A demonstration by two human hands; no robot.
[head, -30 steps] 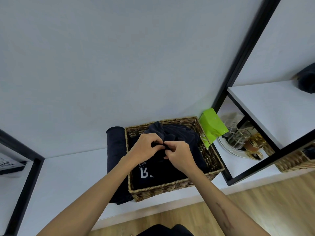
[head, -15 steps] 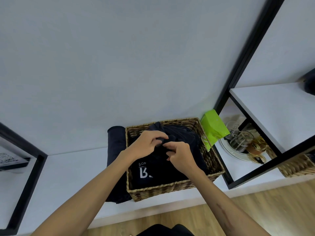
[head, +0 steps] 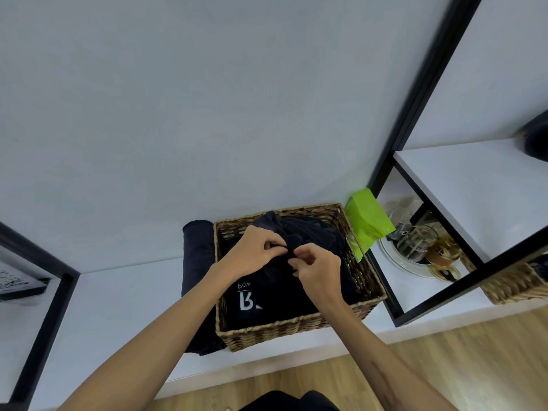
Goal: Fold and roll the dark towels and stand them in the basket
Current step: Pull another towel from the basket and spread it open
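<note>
A woven wicker basket (head: 296,327) stands on the low white shelf against the wall. Dark towels (head: 308,232) lie bunched inside it, and one dark cloth with white lettering (head: 247,301) lies flat at the front. Over the basket's middle, my left hand (head: 252,253) pinches a fold of the bunched dark towel. My right hand (head: 318,269) is just beside it, with fingertips on the same fold. Another dark towel (head: 197,262) hangs outside the basket along its left wall.
A bright green bag (head: 367,221) leans at the basket's right rear corner. Behind a black frame post (head: 385,295), a white plate (head: 397,261) holds glass jars (head: 415,243). A second wicker basket (head: 516,284) sits far right. Wooden floor (head: 444,366) runs below.
Both hands stayed over the basket, working the same fold. The right hand's fingers have loosened and shifted slightly right; the left hand keeps its pinch.
</note>
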